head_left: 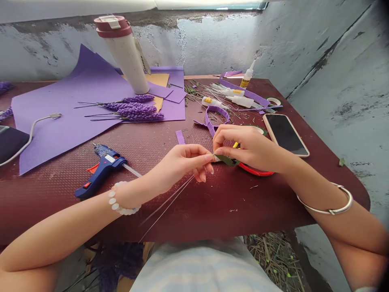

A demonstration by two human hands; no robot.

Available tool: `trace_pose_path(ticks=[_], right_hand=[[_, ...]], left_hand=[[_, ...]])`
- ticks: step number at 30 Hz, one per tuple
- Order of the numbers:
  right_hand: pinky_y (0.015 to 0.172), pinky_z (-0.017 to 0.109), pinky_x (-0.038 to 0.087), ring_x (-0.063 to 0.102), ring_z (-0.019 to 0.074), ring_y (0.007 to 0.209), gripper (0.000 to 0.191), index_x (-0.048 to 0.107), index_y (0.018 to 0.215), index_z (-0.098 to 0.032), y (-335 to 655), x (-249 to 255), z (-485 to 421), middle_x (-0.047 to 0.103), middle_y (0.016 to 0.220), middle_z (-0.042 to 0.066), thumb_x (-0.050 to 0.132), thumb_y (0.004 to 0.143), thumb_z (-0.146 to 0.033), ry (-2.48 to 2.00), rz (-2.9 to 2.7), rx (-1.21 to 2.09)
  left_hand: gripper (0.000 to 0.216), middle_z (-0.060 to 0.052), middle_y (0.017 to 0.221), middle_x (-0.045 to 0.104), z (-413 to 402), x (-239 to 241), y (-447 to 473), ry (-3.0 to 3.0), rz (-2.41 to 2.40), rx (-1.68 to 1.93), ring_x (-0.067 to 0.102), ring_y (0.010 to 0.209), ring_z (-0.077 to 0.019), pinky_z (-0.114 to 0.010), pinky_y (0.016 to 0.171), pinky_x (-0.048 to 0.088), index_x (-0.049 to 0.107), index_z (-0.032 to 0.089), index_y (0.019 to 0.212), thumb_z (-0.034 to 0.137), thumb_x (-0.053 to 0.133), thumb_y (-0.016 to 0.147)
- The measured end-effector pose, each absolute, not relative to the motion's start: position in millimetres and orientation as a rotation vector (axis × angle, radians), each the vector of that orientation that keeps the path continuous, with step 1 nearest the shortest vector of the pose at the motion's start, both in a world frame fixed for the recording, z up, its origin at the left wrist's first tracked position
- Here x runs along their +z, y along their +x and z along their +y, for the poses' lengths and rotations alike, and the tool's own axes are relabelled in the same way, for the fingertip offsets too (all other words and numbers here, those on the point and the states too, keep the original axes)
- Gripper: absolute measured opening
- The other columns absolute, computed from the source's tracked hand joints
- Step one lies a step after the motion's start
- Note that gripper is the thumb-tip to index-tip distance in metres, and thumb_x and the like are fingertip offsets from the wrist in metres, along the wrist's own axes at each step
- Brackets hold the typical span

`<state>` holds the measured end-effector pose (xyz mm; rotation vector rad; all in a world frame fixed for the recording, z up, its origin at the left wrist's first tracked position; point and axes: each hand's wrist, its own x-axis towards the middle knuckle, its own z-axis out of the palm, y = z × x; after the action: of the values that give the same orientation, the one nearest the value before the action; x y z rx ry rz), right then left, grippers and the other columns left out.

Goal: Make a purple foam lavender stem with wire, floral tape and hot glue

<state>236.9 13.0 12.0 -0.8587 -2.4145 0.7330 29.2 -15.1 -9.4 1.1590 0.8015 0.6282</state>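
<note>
My left hand (185, 164) pinches thin pale wires (165, 210), whose long ends trail down toward the table's front edge. Close against it, my right hand (240, 146) has thumb and forefinger closed on a strip of dark green tape (225, 159) where it meets the wires. The exact contact is partly covered by fingertips. Under and behind the right hand lie scissors (257, 170) with red and yellow handles, partly hidden. A curled purple crepe strip (217, 111) rises just beyond the fingers, and a short purple piece (180, 137) lies behind the left hand.
A blue glue gun (105, 168) rests left of my hand. Farther back are purple flower stems (136, 110), purple sheets (57, 117) and a white tumbler (124, 56). Glue bottles (238, 101), loose wires and a phone (286, 134) occupy the right side of the brown table (194, 219).
</note>
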Motion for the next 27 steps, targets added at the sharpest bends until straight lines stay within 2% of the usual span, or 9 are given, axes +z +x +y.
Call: trace_pose_path(ticks=[5, 12, 17, 21, 27], right_hand=[[0.073, 0.030, 0.039, 0.053, 0.0159, 0.077, 0.013, 0.058, 0.078, -0.017, 233.5, 10.0, 11.7, 0.060, 0.083, 0.003, 0.056, 0.089, -0.025, -0.968, -2.386, 0.750], [0.074, 0.029, 0.042, 0.054, 0.0153, 0.078, 0.013, 0.059, 0.078, -0.018, 234.6, 7.2, 14.2, 0.059, 0.082, 0.003, 0.059, 0.089, -0.027, -0.812, -2.350, 0.746], [0.074, 0.029, 0.043, 0.055, 0.0151, 0.079, 0.010, 0.060, 0.082, -0.020, 233.6, 6.1, 12.0, 0.059, 0.087, 0.004, 0.057, 0.091, -0.025, -0.715, -2.313, 0.605], [0.071, 0.027, 0.043, 0.053, 0.0145, 0.078, 0.011, 0.057, 0.083, -0.019, 232.6, 6.8, 10.6, 0.057, 0.087, 0.004, 0.052, 0.092, -0.022, -0.696, -2.376, 0.613], [0.071, 0.027, 0.040, 0.051, 0.0140, 0.076, 0.012, 0.054, 0.081, -0.018, 232.6, 7.7, 10.2, 0.055, 0.084, 0.003, 0.052, 0.092, -0.022, -0.820, -2.450, 0.612]], left_hand=[[0.022, 0.000, 0.069, 0.065, -19.4, -6.6, 30.1, 1.249, 0.876, 0.694, 0.057, 0.052, -0.0070, -0.018, 0.053, 0.048, 0.063, 0.013, 0.079, 0.034, 0.066, 0.085], [0.016, 0.000, 0.071, 0.064, -18.6, -2.5, 26.7, 0.995, 0.790, 0.614, 0.054, 0.048, -0.0041, -0.014, 0.046, 0.046, 0.063, 0.011, 0.078, 0.024, 0.062, 0.088], [0.013, 0.002, 0.064, 0.060, -14.2, -5.9, 25.0, 0.816, 0.654, 0.586, 0.050, 0.042, -0.0018, -0.011, 0.041, 0.044, 0.065, 0.010, 0.078, 0.017, 0.059, 0.087], [0.015, 0.001, 0.066, 0.062, -16.1, -7.5, 26.1, 0.865, 0.656, 0.575, 0.052, 0.043, -0.0030, -0.012, 0.042, 0.045, 0.065, 0.011, 0.081, 0.022, 0.058, 0.089], [0.017, -0.001, 0.071, 0.069, -21.9, -1.8, 30.0, 1.278, 0.924, 0.686, 0.057, 0.046, -0.0063, -0.016, 0.046, 0.047, 0.062, 0.013, 0.086, 0.030, 0.065, 0.086]])
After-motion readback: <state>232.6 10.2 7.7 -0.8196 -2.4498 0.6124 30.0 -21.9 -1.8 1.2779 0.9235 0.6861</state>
